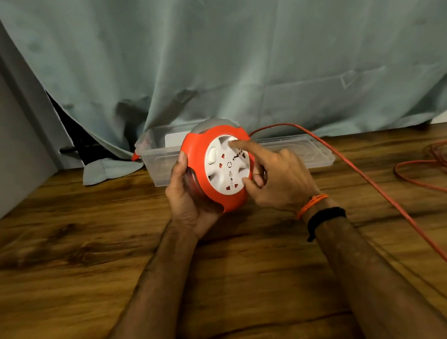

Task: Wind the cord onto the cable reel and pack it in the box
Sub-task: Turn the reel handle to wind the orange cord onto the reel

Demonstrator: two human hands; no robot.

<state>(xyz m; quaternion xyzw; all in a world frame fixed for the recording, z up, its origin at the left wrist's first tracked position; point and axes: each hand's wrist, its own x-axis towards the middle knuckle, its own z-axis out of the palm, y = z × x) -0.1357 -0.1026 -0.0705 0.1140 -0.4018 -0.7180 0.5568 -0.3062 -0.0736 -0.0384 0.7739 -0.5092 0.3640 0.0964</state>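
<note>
A round orange cable reel (199, 171) with a white socket face is held above the wooden table, its face turned toward me. My left hand (188, 197) grips its left and lower rim. My right hand (277, 177) rests on the white face, forefinger in a recess near the top and thumb at the lower edge. An orange cord (374, 185) leaves from behind the reel's top right, arcs over and runs across the table to the lower right edge. A clear plastic box (161, 159) stands just behind the reel.
More orange cord lies in loose loops (435, 168) at the right of the wooden table (89, 264). The clear box lid (311, 152) lies flat to the right of the box. A grey-green curtain (233, 59) hangs behind the table. A grey wall is at the left.
</note>
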